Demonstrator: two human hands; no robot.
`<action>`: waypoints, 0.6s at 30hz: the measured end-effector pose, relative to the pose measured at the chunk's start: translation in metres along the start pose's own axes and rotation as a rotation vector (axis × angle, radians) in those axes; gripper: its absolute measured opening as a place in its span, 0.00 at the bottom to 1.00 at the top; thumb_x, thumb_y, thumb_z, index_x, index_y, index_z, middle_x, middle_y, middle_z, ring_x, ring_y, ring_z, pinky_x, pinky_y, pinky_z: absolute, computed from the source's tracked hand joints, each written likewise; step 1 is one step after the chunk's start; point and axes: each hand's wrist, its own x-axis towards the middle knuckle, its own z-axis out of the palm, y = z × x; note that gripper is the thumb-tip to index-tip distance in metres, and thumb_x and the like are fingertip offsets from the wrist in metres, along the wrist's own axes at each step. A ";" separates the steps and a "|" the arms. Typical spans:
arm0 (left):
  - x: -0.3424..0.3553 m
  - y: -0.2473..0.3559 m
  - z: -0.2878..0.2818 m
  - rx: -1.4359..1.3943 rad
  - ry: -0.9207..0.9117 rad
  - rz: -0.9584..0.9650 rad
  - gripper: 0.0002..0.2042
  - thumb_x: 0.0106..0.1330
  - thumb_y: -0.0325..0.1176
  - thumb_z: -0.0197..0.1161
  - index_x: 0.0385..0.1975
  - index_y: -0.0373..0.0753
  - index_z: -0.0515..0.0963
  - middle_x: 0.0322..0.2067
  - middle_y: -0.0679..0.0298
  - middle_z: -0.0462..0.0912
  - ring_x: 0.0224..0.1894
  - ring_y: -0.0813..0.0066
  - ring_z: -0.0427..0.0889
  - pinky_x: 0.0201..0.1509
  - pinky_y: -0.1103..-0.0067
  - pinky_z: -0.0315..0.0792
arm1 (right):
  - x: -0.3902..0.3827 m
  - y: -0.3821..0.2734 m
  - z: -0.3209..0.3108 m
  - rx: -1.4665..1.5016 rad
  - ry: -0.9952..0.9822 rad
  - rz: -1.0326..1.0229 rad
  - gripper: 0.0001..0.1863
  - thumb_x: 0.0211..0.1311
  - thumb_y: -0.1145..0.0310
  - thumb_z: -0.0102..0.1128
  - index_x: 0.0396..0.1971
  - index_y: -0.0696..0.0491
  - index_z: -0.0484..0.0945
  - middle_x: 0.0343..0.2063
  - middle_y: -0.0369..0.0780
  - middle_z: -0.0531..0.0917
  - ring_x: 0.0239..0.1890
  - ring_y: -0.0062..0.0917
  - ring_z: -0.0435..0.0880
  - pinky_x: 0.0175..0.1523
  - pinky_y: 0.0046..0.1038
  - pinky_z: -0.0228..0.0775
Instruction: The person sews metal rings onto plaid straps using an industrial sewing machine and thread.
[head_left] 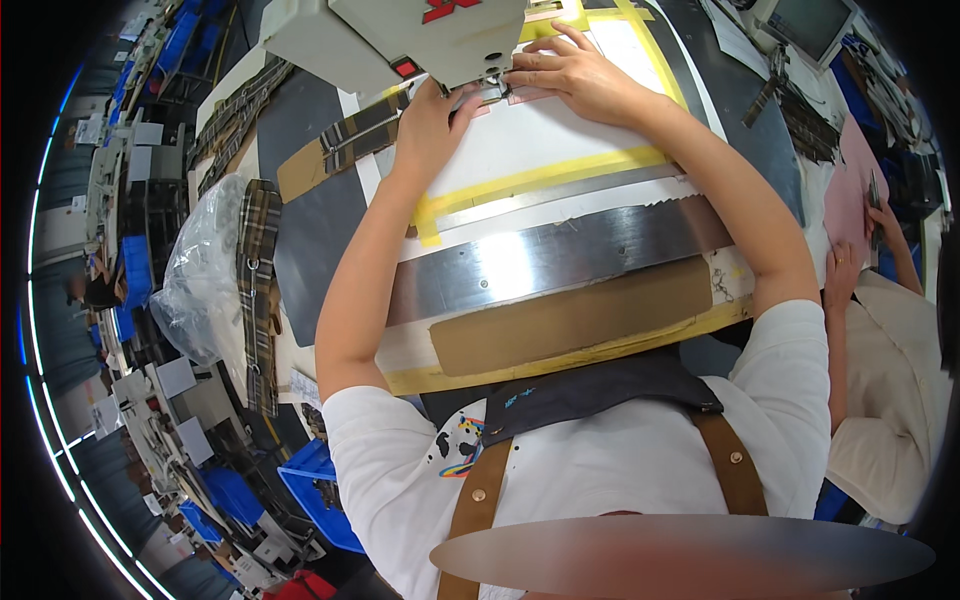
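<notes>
Both my hands rest beside the needle area of a pale sewing machine (430, 45). My left hand (428, 130) lies to the left of the needle, its thumb stretched out and apart from the index finger; the machine head partly hides the fingertips. A plaid fabric strap (362, 140) in dark, white and brown runs up to this hand from the left, with a tan piece (304, 172) at its outer end. My right hand (580, 75) is open, fingers spread over the white work surface (540, 150) to the right of the needle. Small pinkish material shows near the fingertips.
Yellow tape (550, 166) edges the white surface, and a metal plate (540, 255) lies nearer me above a cardboard strip (570, 318). More plaid straps (260, 290) and a clear plastic bag (200, 265) are at left. A screen (808, 28) stands far right; a co-worker's hands (845, 268) are at right.
</notes>
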 end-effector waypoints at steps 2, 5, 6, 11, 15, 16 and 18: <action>-0.001 0.002 -0.001 -0.017 -0.013 -0.014 0.17 0.74 0.47 0.64 0.51 0.42 0.86 0.51 0.56 0.82 0.50 0.53 0.84 0.51 0.64 0.79 | -0.001 0.000 -0.001 0.003 0.006 -0.008 0.21 0.71 0.68 0.59 0.61 0.40 0.84 0.64 0.33 0.82 0.69 0.31 0.75 0.83 0.49 0.46; -0.004 0.003 -0.001 -0.075 -0.006 -0.022 0.17 0.75 0.48 0.64 0.51 0.43 0.86 0.47 0.49 0.82 0.48 0.49 0.84 0.52 0.64 0.78 | -0.002 0.000 0.002 0.000 0.012 -0.006 0.21 0.71 0.68 0.59 0.61 0.40 0.84 0.64 0.33 0.82 0.68 0.31 0.75 0.83 0.49 0.46; -0.005 0.003 -0.001 -0.077 -0.001 -0.019 0.16 0.75 0.47 0.64 0.51 0.44 0.86 0.46 0.50 0.82 0.47 0.49 0.84 0.51 0.64 0.78 | -0.003 0.000 0.003 -0.001 0.013 -0.006 0.21 0.71 0.68 0.59 0.61 0.40 0.84 0.64 0.33 0.82 0.68 0.31 0.75 0.83 0.49 0.46; -0.006 0.008 -0.004 -0.099 -0.008 -0.025 0.14 0.75 0.45 0.64 0.53 0.47 0.85 0.44 0.51 0.82 0.45 0.51 0.84 0.49 0.65 0.78 | -0.004 -0.004 0.000 0.006 -0.009 0.004 0.21 0.71 0.68 0.59 0.62 0.41 0.84 0.64 0.32 0.81 0.69 0.31 0.75 0.83 0.50 0.45; -0.010 0.017 -0.006 -0.119 -0.013 -0.043 0.12 0.74 0.40 0.65 0.53 0.46 0.84 0.46 0.54 0.82 0.46 0.52 0.84 0.49 0.65 0.78 | -0.008 -0.008 -0.003 0.033 -0.008 0.016 0.21 0.71 0.68 0.58 0.62 0.41 0.83 0.64 0.31 0.81 0.69 0.31 0.74 0.83 0.51 0.45; -0.010 0.019 -0.007 -0.128 -0.034 -0.083 0.12 0.72 0.39 0.66 0.52 0.45 0.84 0.49 0.55 0.82 0.47 0.52 0.84 0.50 0.64 0.79 | -0.009 -0.009 -0.002 0.040 -0.008 0.017 0.21 0.70 0.69 0.58 0.62 0.41 0.83 0.64 0.31 0.81 0.69 0.31 0.74 0.83 0.51 0.46; -0.010 0.019 -0.007 -0.117 -0.020 -0.058 0.12 0.72 0.39 0.66 0.52 0.45 0.84 0.49 0.55 0.82 0.48 0.52 0.84 0.50 0.64 0.79 | -0.011 -0.010 -0.002 0.048 -0.006 0.022 0.21 0.70 0.69 0.58 0.61 0.42 0.83 0.64 0.31 0.81 0.69 0.31 0.74 0.83 0.51 0.46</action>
